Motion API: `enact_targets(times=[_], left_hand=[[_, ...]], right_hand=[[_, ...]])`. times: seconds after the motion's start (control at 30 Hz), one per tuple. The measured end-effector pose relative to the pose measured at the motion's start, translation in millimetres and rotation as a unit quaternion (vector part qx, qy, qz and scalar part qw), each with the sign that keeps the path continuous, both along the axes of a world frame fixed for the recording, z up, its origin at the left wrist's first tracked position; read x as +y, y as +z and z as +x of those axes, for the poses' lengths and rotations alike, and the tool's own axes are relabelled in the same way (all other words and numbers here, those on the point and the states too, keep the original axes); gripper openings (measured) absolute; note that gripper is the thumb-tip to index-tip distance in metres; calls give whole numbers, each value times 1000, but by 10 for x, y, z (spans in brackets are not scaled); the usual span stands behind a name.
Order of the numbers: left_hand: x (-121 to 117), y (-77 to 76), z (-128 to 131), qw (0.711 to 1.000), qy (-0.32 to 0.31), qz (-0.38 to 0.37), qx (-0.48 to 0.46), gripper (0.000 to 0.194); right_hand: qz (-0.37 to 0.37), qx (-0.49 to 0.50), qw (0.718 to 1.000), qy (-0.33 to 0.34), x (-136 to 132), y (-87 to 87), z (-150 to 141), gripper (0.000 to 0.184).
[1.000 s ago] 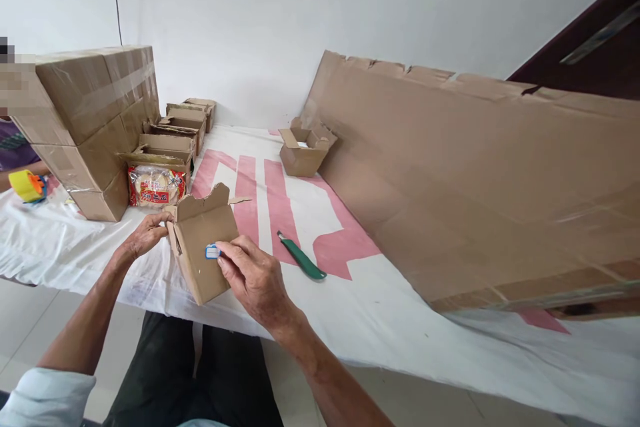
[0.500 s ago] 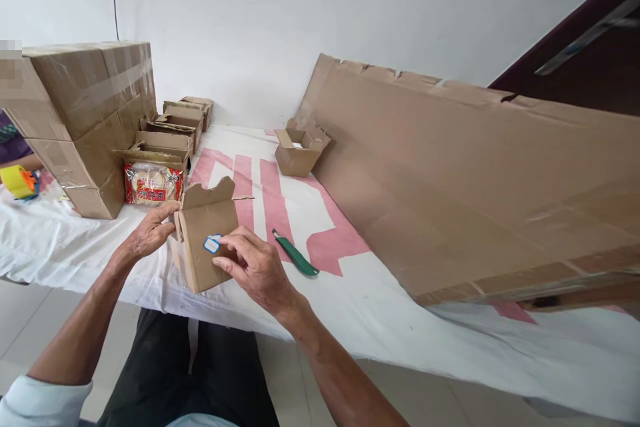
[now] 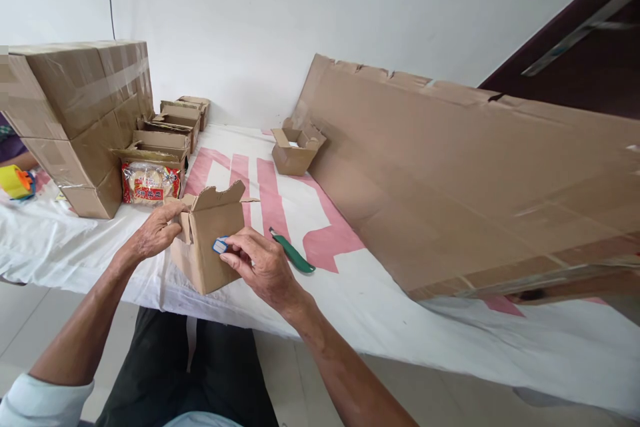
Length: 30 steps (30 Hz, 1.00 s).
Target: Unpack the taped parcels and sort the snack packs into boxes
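Observation:
A small brown cardboard box stands at the table's near edge with its top flaps up. My left hand grips its left side, fingers curled round the corner. My right hand pinches a small white sticker with a blue border against the box's front face. A green utility knife lies on the white cloth just right of my right hand.
A large taped carton stands at the left with several small open boxes and a red food packet beside it. Another small box sits farther back. A big flat cardboard sheet leans at the right. A yellow tape dispenser and another person's arm lie far left.
The box has turned and settled lower on the table. My right hand with the sticker has shifted slightly right along the box's face. My left hand stays on the box's side.

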<state>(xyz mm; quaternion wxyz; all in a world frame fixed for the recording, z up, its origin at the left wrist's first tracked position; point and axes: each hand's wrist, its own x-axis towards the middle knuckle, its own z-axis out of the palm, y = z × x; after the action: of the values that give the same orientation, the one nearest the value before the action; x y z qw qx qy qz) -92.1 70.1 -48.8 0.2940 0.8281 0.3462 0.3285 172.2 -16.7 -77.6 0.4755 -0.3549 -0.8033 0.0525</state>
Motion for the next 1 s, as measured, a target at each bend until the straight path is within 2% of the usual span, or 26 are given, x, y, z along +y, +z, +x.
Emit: enact_targets(times=[0.13,0.3,0.53,0.67,1.0], left_hand=[[-2,13,2,1000,-3,-3,-2,35],[-3,11,10,1000,1,-15,-14,38],[-104,-54,52,998,56,-14,-30,44],[-210,-78,90,996,92,3,-20,36],[-263,-80,115,995,102,13,-6,26]], right_hand=[[2,7,1000,1,6,-4,-9,9],[21,35,999,-21,-27,-26,-60,10],[-52,127,987,-81,-253,-107,-230,14],[-72,169,977,-106,-348,-142,-322,16],[-99,204,967,-115,-316,-153,-337,6]])
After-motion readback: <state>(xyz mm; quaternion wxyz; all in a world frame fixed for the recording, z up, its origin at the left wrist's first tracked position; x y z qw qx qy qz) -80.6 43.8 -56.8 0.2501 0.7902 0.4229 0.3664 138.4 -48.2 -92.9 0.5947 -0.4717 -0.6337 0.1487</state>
